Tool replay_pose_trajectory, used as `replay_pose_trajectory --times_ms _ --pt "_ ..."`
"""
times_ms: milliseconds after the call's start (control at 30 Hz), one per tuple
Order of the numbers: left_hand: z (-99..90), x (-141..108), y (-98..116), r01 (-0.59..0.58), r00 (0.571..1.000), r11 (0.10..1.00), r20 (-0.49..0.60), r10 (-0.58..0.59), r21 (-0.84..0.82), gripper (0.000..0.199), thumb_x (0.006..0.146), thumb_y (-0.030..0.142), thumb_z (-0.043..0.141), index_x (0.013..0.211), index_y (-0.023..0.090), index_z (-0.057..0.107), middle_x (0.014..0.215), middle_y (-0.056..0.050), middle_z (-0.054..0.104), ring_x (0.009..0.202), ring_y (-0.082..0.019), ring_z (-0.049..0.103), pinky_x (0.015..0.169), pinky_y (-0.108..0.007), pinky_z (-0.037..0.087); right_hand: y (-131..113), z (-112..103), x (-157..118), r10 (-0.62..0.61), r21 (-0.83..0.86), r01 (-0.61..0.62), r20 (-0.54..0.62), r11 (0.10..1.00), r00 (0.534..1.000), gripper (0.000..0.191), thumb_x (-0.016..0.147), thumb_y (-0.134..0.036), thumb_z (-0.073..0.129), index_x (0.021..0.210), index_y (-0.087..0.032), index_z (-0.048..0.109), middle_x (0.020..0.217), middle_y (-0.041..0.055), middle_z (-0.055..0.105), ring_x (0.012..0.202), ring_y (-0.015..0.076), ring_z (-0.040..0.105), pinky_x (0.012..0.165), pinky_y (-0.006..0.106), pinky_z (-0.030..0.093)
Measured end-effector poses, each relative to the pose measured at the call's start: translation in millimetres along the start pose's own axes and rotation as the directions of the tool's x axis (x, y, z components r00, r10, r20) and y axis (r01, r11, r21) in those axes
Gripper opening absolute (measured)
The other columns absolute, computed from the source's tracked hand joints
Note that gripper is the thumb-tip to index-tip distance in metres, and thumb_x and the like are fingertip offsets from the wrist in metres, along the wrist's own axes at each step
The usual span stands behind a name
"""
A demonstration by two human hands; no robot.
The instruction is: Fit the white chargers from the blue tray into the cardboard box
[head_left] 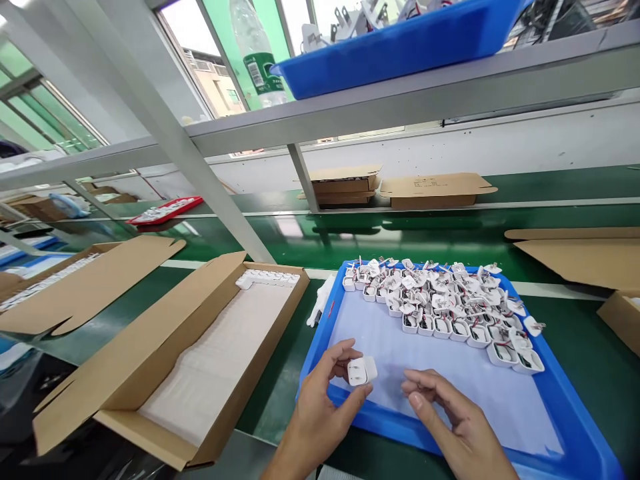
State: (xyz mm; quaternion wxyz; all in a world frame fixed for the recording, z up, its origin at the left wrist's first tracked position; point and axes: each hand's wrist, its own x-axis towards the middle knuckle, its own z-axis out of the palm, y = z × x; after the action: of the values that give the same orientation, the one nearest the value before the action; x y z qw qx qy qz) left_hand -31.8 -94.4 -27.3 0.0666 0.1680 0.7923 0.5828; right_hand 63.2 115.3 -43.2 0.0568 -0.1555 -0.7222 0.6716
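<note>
My left hand (325, 407) holds a small white charger (362, 371) between thumb and fingers, above the near left part of a blue tray (580, 413). Its face with slots is turned toward me. To its right, my right hand (450, 413) hovers over the tray with fingers curved and apart, holding nothing. Many open white charger housings (443, 327) with loose covers and red and black wires fill the back of the tray. Left of the tray lies an open cardboard box (280, 333), lined with white sheet, with a row of white pieces (273, 277) at its far end.
A shelf beam (400, 110) crosses above the bench, bearing a plastic bottle (257, 67) and a blue bin (400, 60). A slanted post (225, 200) stands behind the box. More cardboard boxes (433, 190) lie farther back, and a red tray (165, 212) sits at the left.
</note>
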Motion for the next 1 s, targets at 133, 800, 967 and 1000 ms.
replay_pose_trajectory --times_ms 133,800,967,1000 --pt "5.8 -8.6 3.1 -0.238 0.971 0.934 0.043 0.235 0.267 0.048 0.094 0.019 0.072 0.139 0.028 0.059 0.119 -0.007 0.077 0.092 -0.021 0.073 0.086 -0.035 0.063 5.8 -5.2 1.9 -0.035 -0.028 0.037 0.084 0.999 0.996 0.047 0.095 -0.063 0.067 0.124 -0.029 0.078 0.118 0.0105 0.080 0.110 0.0294 0.075 0.083 0.033 0.067" --pt "31.6 0.0 8.5 0.095 0.960 0.909 0.280 0.024 -0.405 0.026 0.094 0.027 0.077 0.119 0.022 0.082 0.128 -0.012 0.079 0.116 -0.028 0.076 0.101 -0.037 0.063 10.7 -9.2 -0.6 -0.105 -0.005 0.106 0.113 0.994 0.988 0.045 0.099 -0.046 0.070 0.141 -0.031 0.069 0.137 0.0072 0.073 0.119 0.0242 0.072 0.106 0.036 0.058" --pt "31.8 1.5 12.4 -0.043 0.961 0.964 0.252 0.111 -0.263 0.024 0.097 0.024 0.072 0.120 0.024 0.081 0.120 -0.010 0.079 0.104 -0.023 0.076 0.091 -0.031 0.063 8.8 -10.2 -1.7 -0.035 -0.005 0.036 0.134 0.999 0.990 0.045 0.099 -0.050 0.069 0.142 -0.034 0.069 0.145 0.0063 0.070 0.126 0.0255 0.069 0.107 0.035 0.058" --pt "31.1 2.2 12.3 -0.073 0.955 0.969 0.262 0.137 -0.238 0.025 0.098 0.023 0.071 0.122 0.025 0.080 0.117 -0.010 0.078 0.101 -0.022 0.075 0.089 -0.030 0.062 7.7 -10.3 -1.8 -0.028 -0.001 0.028 0.134 1.000 0.991 0.045 0.099 -0.051 0.069 0.141 -0.034 0.069 0.146 0.0064 0.069 0.127 0.0256 0.069 0.108 0.035 0.057"
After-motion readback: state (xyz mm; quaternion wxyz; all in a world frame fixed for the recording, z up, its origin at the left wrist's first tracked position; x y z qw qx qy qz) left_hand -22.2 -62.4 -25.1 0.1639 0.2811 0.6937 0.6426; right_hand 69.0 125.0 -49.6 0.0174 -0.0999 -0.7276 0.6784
